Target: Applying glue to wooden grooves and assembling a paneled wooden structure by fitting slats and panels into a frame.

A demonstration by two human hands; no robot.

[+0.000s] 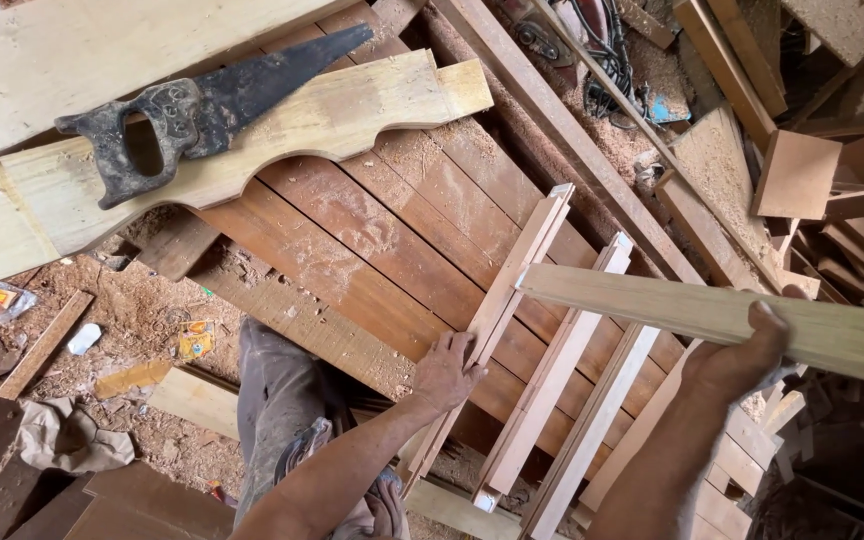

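My right hand (742, 360) grips a long pale wooden batten (672, 305) that runs from the middle of the view out past the right edge, held above the bench. My left hand (447, 372) rests with spread fingers on the edge of another pale strip (512, 285) lying aslant on the reddish plank bench (382, 240). Two more pale strips (572, 350) lie beside it, side by side, reaching down toward me.
A black-handled handsaw (202, 110) lies on a pale board with a scalloped edge (282, 130) at the upper left. Offcuts and blocks (797, 175) pile up at the right. Sawdust and scraps cover the floor (142, 330) at the left. My trouser leg (277, 400) shows below.
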